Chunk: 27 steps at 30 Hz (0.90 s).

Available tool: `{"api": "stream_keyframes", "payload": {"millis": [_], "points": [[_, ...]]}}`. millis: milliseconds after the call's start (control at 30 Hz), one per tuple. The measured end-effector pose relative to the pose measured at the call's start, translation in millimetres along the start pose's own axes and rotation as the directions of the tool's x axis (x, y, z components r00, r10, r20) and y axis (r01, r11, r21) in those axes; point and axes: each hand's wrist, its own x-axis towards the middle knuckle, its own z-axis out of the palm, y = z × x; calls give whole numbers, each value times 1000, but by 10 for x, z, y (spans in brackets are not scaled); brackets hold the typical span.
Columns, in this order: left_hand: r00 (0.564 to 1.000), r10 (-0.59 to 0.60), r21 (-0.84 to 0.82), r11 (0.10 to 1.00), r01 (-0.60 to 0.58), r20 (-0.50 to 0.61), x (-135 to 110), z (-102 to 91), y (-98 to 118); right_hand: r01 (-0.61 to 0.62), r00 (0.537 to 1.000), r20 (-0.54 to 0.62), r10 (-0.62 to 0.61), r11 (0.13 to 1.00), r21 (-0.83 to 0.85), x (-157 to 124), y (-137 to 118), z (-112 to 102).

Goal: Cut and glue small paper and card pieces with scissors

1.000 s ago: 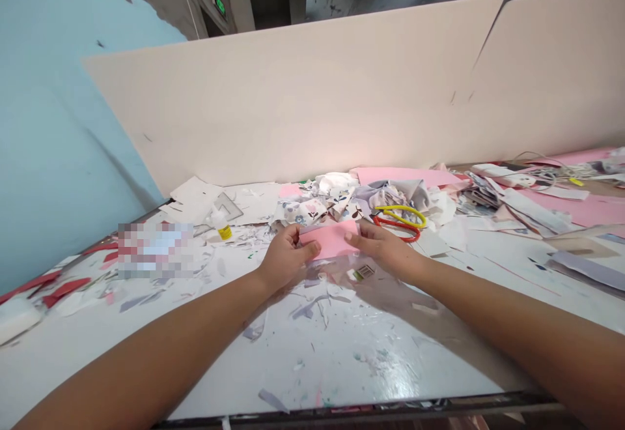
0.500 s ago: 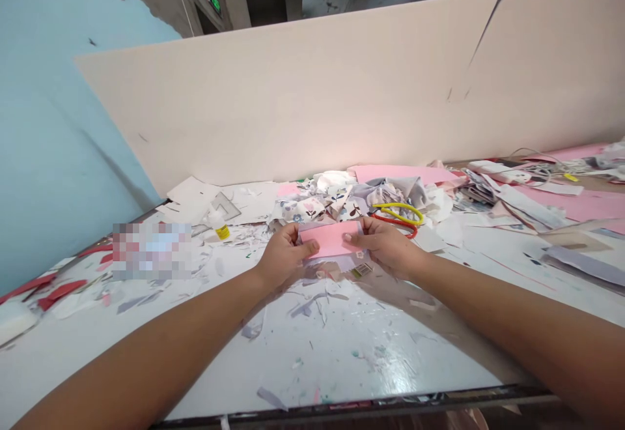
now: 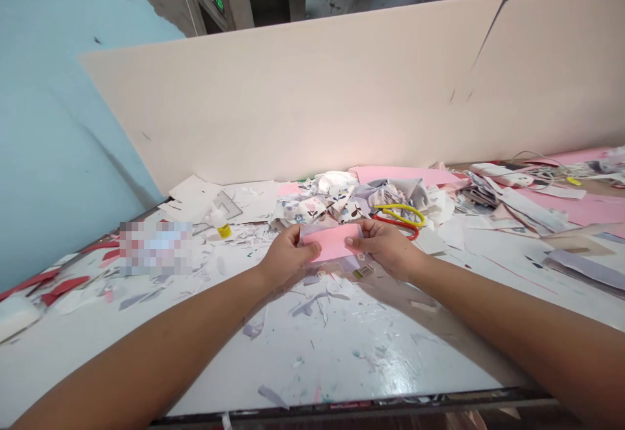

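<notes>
Between my two hands is a small pink rectangle of paper [image 3: 333,241] with a greyish layer showing along its top and right edges. My left hand [image 3: 291,253] pinches its left end, thumb on the pink face. At the right end my right hand [image 3: 385,246] grips it the same way, fingers hidden behind. Just beyond my right hand lie scissors [image 3: 403,215] with one yellow and one red handle. Crumpled flower-patterned scraps [image 3: 303,210] are heaped behind the paper. A small printed label [image 3: 363,272] is on the table below my right hand.
A small glue bottle with a yellow label [image 3: 223,227] and a clear set square [image 3: 228,203] are at the back left. Red scraps [image 3: 66,290] lie far left. Pink sheets [image 3: 576,208] and a white power strip [image 3: 500,172] are on the right. A pale partition [image 3: 312,104] closes the back.
The pink paper has tilted slightly in my hands, and both hands keep hold of its ends. The view has shifted a little; the things on the table stay put.
</notes>
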Motion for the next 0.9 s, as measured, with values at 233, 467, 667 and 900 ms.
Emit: {"api": "stream_keyframes", "payload": {"millis": [233, 467, 667, 900], "points": [[996, -63, -149, 986, 71, 58, 42, -17, -51, 30, 999, -13, -30, 999, -43, 17, 7, 1], [994, -87, -233, 968, 99, 61, 87, -39, -93, 33, 999, -3, -33, 996, -85, 25, 28, -12], [996, -62, -160, 985, 71, 59, 57, -19, -48, 33, 999, 6, -33, 995, -94, 35, 43, -20], [993, -81, -165, 982, 94, 82, 38, -17, -55, 11, 999, -46, -13, 999, -49, 23, 31, -8]]}}
